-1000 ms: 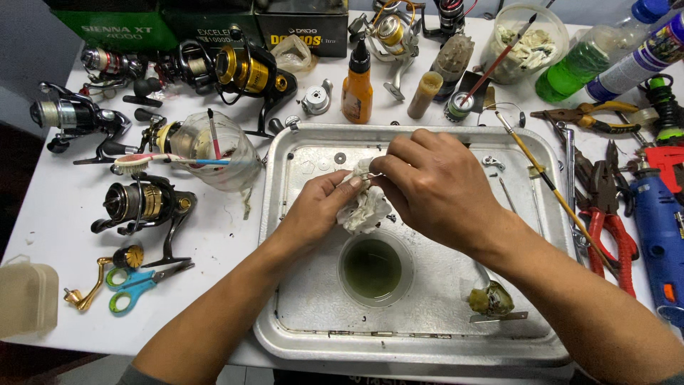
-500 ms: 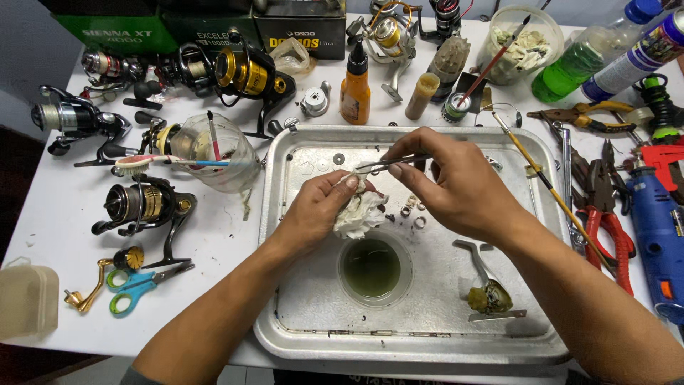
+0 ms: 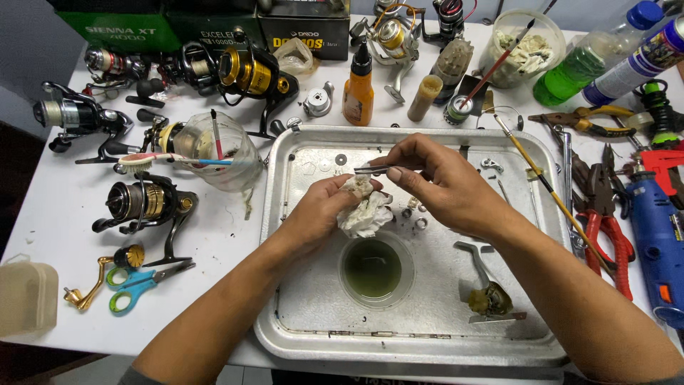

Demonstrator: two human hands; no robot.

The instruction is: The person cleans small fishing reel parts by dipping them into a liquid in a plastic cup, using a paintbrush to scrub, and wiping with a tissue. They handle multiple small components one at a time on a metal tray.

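Left hand (image 3: 320, 210): fingers closed on a crumpled rag (image 3: 365, 211) over the tray (image 3: 285, 214).
Tweezers (image 3: 381, 170): long axis level, tips pointing left, just above the rag.
Right hand (image 3: 442, 185): fingers pinched on the tweezers' rear end.

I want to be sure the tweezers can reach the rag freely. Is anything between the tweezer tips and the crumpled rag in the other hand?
Nothing visible does. The right hand holds the tweezers with the tips just above the rag, which the left hand grips over the metal tray. Only open air separates them.
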